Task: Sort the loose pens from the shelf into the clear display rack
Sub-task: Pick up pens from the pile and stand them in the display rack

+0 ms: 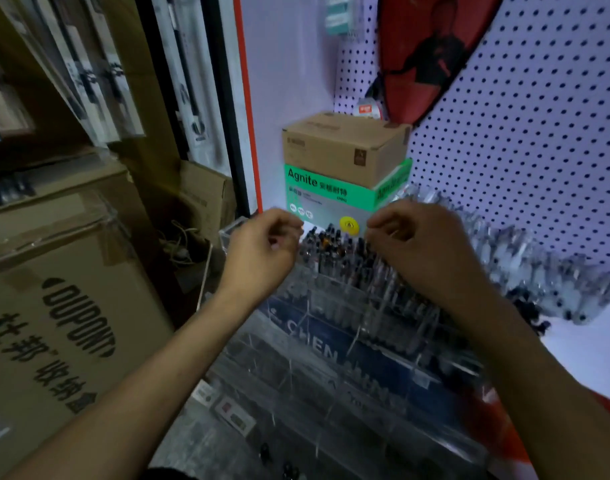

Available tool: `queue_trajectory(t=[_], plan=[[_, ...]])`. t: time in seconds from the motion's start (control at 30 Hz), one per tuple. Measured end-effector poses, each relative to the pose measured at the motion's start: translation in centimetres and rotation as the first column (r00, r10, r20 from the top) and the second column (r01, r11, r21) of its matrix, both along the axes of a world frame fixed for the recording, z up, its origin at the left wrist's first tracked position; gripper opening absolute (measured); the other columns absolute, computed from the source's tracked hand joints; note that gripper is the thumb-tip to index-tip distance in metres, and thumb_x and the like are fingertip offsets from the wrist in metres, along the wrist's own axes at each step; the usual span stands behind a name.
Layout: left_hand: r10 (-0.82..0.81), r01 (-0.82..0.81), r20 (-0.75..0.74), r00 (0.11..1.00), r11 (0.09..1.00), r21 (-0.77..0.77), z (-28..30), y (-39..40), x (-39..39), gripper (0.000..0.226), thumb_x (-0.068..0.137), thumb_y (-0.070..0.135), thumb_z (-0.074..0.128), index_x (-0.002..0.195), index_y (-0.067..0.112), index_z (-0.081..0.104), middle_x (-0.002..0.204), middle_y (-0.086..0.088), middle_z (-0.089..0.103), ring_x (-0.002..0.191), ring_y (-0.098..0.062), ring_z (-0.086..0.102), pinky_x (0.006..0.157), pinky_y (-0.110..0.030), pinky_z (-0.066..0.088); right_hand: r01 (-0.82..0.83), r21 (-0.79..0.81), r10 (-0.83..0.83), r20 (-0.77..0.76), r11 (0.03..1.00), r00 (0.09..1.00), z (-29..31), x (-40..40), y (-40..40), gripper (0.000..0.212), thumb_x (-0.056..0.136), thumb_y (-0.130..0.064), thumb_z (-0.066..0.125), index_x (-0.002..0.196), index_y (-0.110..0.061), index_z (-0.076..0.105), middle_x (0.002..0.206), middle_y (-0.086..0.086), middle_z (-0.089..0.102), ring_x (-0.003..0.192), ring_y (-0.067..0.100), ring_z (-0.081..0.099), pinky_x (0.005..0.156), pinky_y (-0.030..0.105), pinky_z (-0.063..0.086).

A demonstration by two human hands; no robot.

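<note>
Above the clear acrylic display rack [331, 341], left hand [262, 251] and right hand [424, 251] hover with fingers curled; whether either pinches anything, I cannot tell. Upright slim pens [334, 247] fill its rear compartments.

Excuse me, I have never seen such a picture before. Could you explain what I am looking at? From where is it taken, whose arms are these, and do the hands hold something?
There is no machine here. A person wears a wide-angle camera on the head, so you look forward and down along their own two bare arms. This is the only view.

The left hand and the right hand hover with curled fingers above a clear display rack with many compartments. Pens stand upright in its back row. Whether either hand pinches a pen is too blurred to tell.

To the right, a heap of loose pens lies on the white shelf. Behind the rack a brown carton sits on a green box, before a pegboard wall. Big cardboard boxes are stacked on the left.
</note>
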State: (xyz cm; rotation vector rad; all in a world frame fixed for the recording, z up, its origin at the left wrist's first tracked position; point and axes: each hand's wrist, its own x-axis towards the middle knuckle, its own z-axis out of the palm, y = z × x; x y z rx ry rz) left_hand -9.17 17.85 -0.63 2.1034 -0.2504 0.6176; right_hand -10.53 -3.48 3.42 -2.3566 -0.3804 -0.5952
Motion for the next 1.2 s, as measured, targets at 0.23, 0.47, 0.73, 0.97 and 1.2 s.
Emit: queue_trajectory(t=[0.23,0.47,0.73,0.97,1.2], plan=[[-0.283,0.284,0.033,0.959,0.958,-0.041,3.4,-6.6,-1.9,0.008,0.087,0.007,0.066,0.093,0.011,0.070,0.076,-0.005,0.072,0.067,-0.014,0.067,0.062,-0.022,0.051,0.074,-0.009,-0.073,0.103,0.997,0.992,1.4,-0.9,-4.8,0.006,0.085,-0.020,0.070,0.087,-0.018,0.076,0.077,-0.010,0.066,0.065,-0.008,0.055,0.066,0.000,0.038],[-0.336,0.337,-0.033,0.941,0.930,0.148,4.3,-12.5,3.8,0.011,0.087,0.008,0.065,0.086,0.018,0.072,0.066,0.009,0.065,0.064,-0.010,0.064,0.063,-0.025,0.050,0.263,0.114,-0.273,0.093,0.958,0.957,0.9,0.8,-11.5,0.016,0.088,-0.008,0.060,0.078,-0.014,0.072,0.071,-0.017,0.060,0.065,-0.002,0.054,0.066,0.021,0.045],[-0.195,0.341,-0.285,0.938,0.661,0.668,3.5,-17.6,12.9,0.028,0.082,0.008,0.064,0.109,0.018,0.067,0.107,-0.003,0.066,0.100,-0.022,0.062,0.083,-0.028,0.048,0.387,0.075,-0.383,-0.064,0.919,0.921,-2.9,2.6,-17.0,0.013,0.093,-0.012,0.062,0.082,-0.011,0.070,0.077,-0.002,0.063,0.070,0.016,0.058,0.076,0.029,0.049],[-0.225,0.388,-0.318,0.921,0.460,0.799,1.7,-18.5,14.3,0.061,0.081,0.011,0.065,0.135,0.036,0.054,0.135,-0.005,0.056,0.121,-0.029,0.050,0.100,-0.044,0.045,0.298,-0.019,-0.297,-0.164,0.954,0.941,-4.8,5.8,-16.4,0.010,0.091,-0.019,0.065,0.094,-0.010,0.069,0.088,0.006,0.069,0.079,0.021,0.064,0.080,0.038,0.056],[-0.222,0.299,-0.202,0.954,0.631,0.716,1.8,-18.5,14.0,0.046,0.079,0.009,0.062,0.122,0.026,0.065,0.125,-0.006,0.063,0.111,-0.028,0.060,0.091,-0.044,0.052,0.213,-0.129,-0.230,-0.138,0.969,0.963,-5.7,8.2,-15.0,0.026,0.091,-0.028,0.063,0.110,-0.011,0.066,0.101,0.010,0.063,0.089,0.026,0.058,0.083,0.041,0.052]])
